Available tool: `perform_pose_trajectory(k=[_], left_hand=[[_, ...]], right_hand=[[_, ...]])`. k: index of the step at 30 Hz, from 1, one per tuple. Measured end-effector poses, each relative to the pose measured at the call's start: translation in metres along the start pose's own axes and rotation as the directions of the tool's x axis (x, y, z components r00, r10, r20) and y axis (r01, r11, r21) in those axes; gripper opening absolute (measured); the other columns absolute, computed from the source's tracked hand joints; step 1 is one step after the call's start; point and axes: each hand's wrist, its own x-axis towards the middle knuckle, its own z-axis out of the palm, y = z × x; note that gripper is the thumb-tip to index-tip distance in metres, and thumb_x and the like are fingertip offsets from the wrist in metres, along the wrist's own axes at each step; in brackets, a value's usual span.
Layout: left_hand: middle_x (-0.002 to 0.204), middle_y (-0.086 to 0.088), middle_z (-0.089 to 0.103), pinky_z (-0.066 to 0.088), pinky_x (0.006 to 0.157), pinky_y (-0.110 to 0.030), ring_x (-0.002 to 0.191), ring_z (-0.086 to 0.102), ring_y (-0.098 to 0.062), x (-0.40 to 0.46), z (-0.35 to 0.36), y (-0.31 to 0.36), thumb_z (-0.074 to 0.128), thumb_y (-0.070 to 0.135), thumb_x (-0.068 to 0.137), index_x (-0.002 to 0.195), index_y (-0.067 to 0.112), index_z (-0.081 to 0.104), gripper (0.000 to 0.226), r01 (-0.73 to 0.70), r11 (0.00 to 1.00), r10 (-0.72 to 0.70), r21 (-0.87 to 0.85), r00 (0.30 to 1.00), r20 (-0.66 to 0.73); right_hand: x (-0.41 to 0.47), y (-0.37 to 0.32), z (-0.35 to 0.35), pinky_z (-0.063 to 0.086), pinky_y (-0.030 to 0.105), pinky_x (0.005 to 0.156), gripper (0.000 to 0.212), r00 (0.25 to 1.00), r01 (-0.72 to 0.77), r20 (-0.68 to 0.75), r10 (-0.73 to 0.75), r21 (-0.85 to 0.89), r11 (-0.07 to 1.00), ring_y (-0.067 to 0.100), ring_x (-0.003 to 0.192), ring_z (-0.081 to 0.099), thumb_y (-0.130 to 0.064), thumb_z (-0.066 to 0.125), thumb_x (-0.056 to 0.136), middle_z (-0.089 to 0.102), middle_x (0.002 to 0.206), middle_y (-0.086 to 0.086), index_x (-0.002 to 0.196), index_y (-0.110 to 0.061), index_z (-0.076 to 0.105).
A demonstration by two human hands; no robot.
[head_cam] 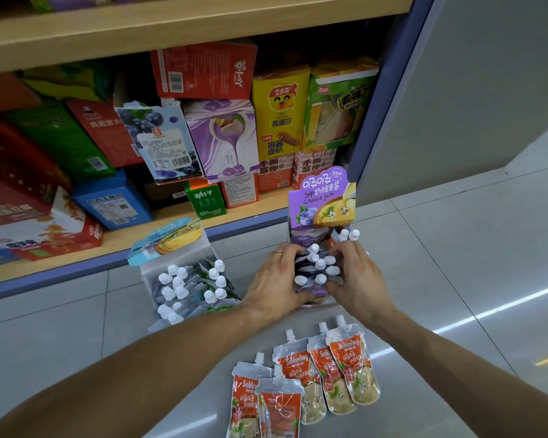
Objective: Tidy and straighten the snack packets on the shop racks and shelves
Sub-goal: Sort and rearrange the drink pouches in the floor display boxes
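Grey floor tiles [424, 248] hold my purple display box [321, 197]; left hand [277, 279] and right hand [356, 276] squeeze its blueberry spout pouches [317, 270]. Uneven pressure could tip it onto the orange pouches [314, 380].

Purple display box [321, 197], white-capped purple pouches [317, 273], orange-red pouches [345, 365], grey tiled floor [456, 248]

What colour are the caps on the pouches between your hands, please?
White screw caps on the purple pouches, clearest in the head view.

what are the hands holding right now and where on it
Both hands, left and right, grip the bunch of purple spout pouches in the purple display box, one hand on each side of the bunch.
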Motion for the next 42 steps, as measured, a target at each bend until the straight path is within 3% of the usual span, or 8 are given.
perform_pose_trajectory(k=[9, 14, 17, 20, 24, 33, 37, 42], left_hand=[[0.152, -0.001, 0.029, 0.044, 0.114, -0.04, 0.138, 0.041, -0.025, 0.015, 0.0, -0.002, 0.087, 0.052, 0.071, 0.157, 0.024, 0.028, 0.108, -0.046, 0.995, 0.042, 0.085, 0.998, 0.056], [0.151, 0.003, 0.015, 0.047, 0.11, -0.034, 0.127, 0.046, -0.02, 0.008, 0.0, 0.003, 0.09, 0.047, 0.071, 0.155, 0.024, 0.03, 0.106, -0.03, 1.0, 0.03, 0.005, 0.999, -0.036], [0.135, 0.001, 0.036, 0.053, 0.1, -0.037, 0.113, 0.055, -0.019, 0.003, -0.003, 0.007, 0.083, 0.039, 0.081, 0.142, 0.024, 0.04, 0.075, -0.004, 1.0, 0.003, -0.005, 0.992, -0.126], [0.111, -0.004, 0.064, 0.054, 0.087, -0.04, 0.101, 0.064, -0.024, 0.006, -0.002, 0.007, 0.08, 0.034, 0.085, 0.13, 0.024, 0.044, 0.059, 0.144, 0.987, -0.153, -0.076, 0.98, -0.129], [0.103, 0.0, 0.064, 0.054, 0.082, -0.037, 0.095, 0.064, -0.021, 0.014, -0.003, 0.004, 0.089, 0.03, 0.077, 0.127, 0.021, 0.046, 0.066, 0.263, 0.949, -0.286, -0.173, 0.949, -0.129], [0.093, 0.001, 0.071, 0.056, 0.079, -0.035, 0.09, 0.066, -0.019, -0.001, -0.005, -0.001, 0.08, 0.06, 0.08, 0.098, 0.016, 0.067, 0.049, 0.456, 0.886, -0.462, -0.076, 0.884, -0.074], [0.086, 0.007, 0.07, 0.054, 0.076, -0.024, 0.081, 0.066, -0.008, 0.001, -0.007, 0.004, 0.084, 0.036, 0.085, 0.1, 0.019, 0.068, 0.028, 0.389, 0.901, -0.408, -0.193, 0.91, -0.073], [0.096, 0.006, 0.072, 0.053, 0.075, -0.008, 0.083, 0.068, -0.003, 0.002, -0.007, -0.005, 0.081, 0.013, 0.087, 0.105, 0.017, 0.072, 0.021, 0.261, 0.929, -0.294, -0.263, 0.951, -0.092]], right_hand=[[-0.012, 0.003, -0.002, 0.042, 0.024, 0.068, 0.05, 0.991, 0.117, 0.068, -0.113, -0.066, 0.991, 0.02, 0.089, 0.061, -0.015, 0.089, 0.068, 0.062, 0.105, -0.004, 0.106, -0.021, 0.057], [-0.015, -0.005, -0.003, 0.038, 0.024, 0.059, 0.051, 0.997, 0.019, -0.07, -0.031, -0.165, 0.986, 0.018, 0.075, 0.056, -0.024, 0.09, 0.069, 0.057, 0.099, 0.0, 0.102, -0.019, 0.052], [-0.012, -0.008, 0.001, 0.03, 0.023, 0.053, 0.041, 0.998, -0.041, -0.06, 0.032, -0.153, 0.987, 0.012, 0.061, 0.047, -0.028, 0.082, 0.081, 0.051, 0.078, -0.011, 0.089, -0.025, 0.042], [0.002, -0.01, 0.008, 0.036, 0.023, 0.059, 0.03, 0.999, -0.032, -0.011, 0.031, -0.118, 0.993, 0.015, 0.07, 0.056, -0.025, 0.078, 0.085, 0.06, 0.085, -0.006, 0.091, -0.026, 0.049], [0.012, -0.014, 0.016, 0.045, 0.027, 0.077, 0.028, 0.994, -0.066, 0.081, 0.073, -0.087, 0.994, 0.019, 0.097, 0.062, -0.024, 0.076, 0.087, 0.063, 0.111, -0.002, 0.111, -0.021, 0.062], [-0.015, -0.008, 0.002, 0.055, 0.026, 0.076, 0.034, 0.936, -0.348, 0.072, 0.344, 0.064, 0.935, 0.012, 0.081, 0.066, -0.028, 0.079, 0.087, 0.068, 0.094, -0.01, 0.114, -0.02, 0.059], [-0.011, -0.006, 0.013, 0.059, 0.032, 0.086, 0.029, 0.889, -0.422, 0.246, 0.386, 0.112, 0.9, 0.016, 0.091, 0.071, -0.024, 0.079, 0.087, 0.075, 0.099, -0.002, 0.109, -0.017, 0.063], [-0.014, -0.008, 0.024, 0.06, 0.038, 0.09, 0.017, 0.899, -0.412, 0.232, 0.371, 0.162, 0.897, 0.017, 0.09, 0.071, -0.017, 0.073, 0.092, 0.075, 0.099, 0.0, 0.106, -0.016, 0.065]])
